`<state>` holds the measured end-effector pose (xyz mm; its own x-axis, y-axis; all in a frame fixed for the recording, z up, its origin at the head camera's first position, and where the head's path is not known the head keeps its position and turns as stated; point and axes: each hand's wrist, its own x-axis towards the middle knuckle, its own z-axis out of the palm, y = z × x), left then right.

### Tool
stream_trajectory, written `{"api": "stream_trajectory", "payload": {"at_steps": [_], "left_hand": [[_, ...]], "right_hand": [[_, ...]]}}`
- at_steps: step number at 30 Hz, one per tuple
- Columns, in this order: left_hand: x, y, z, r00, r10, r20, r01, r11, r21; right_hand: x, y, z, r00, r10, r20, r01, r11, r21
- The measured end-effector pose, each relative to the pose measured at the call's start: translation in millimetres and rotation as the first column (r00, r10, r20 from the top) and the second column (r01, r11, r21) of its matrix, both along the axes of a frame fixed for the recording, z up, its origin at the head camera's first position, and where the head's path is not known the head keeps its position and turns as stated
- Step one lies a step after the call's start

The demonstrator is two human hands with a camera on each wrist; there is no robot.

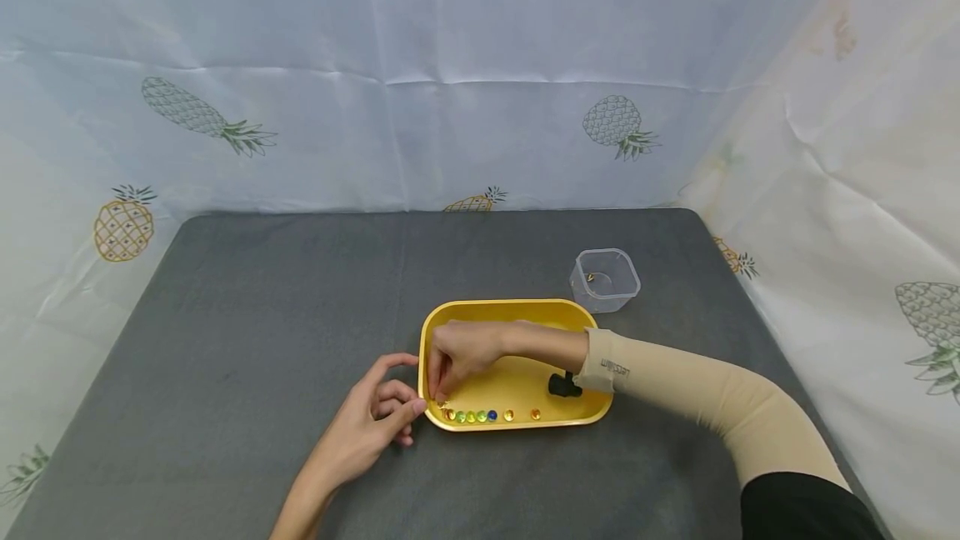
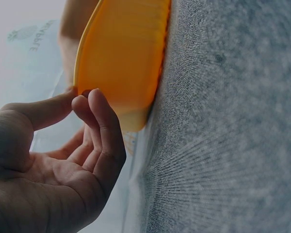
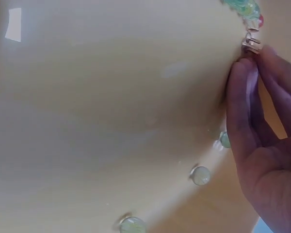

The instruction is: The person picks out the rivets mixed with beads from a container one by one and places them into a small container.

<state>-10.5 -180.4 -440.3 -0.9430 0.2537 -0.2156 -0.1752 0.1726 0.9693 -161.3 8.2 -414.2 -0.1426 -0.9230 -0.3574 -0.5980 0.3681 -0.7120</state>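
Note:
My right hand (image 1: 467, 350) reaches into the left end of a yellow tray (image 1: 517, 427). In the right wrist view its fingertips pinch a small gold-coloured metal piece (image 3: 252, 45) with a ring on it; its exact kind cannot be made out. Beside it, green glass marbles (image 3: 242, 6) line the tray wall. In the head view, green marbles (image 1: 471, 417), a blue marble (image 1: 492, 416) and amber marbles (image 1: 509, 415) form a row along the near wall. My left hand (image 1: 360, 423) touches the tray's left end from outside, thumb near the rim, other fingers loosely bent.
A clear plastic box (image 1: 604, 280) stands behind the tray's right end, with a small gold bit inside. A black object (image 1: 564, 385) shows below my right wrist. A grey cloth (image 1: 262, 332) covers the table, and pineapple-print sheets (image 1: 450, 40) hang around it.

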Motion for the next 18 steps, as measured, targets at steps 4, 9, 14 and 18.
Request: {"api": "stream_trajectory", "payload": {"at_steps": [4, 9, 14, 18], "left_hand": [[-0.1, -0.1, 0.1, 1.0, 0.008, 0.006, -0.008, 1.0, -0.002], [0.3, -0.4, 0.0, 1.0, 0.008, 0.008, -0.008, 1.0, -0.002], [0.6, -0.6, -0.5, 1.0, -0.001, 0.004, 0.001, 1.0, 0.003], [0.9, -0.8, -0.6, 1.0, -0.002, 0.004, 0.002, 1.0, 0.002]], "right_hand": [[0.8, 0.1, 1.7, 1.0, 0.009, 0.009, -0.009, 1.0, 0.009], [1.7, -0.6, 0.9, 1.0, 0.0, 0.013, 0.0, 1.0, 0.018], [2.7, -0.8, 0.9, 1.0, -0.006, -0.002, 0.007, 1.0, 0.016], [2.3, -0.3, 1.7, 1.0, 0.002, -0.012, -0.002, 1.0, 0.011]]}}
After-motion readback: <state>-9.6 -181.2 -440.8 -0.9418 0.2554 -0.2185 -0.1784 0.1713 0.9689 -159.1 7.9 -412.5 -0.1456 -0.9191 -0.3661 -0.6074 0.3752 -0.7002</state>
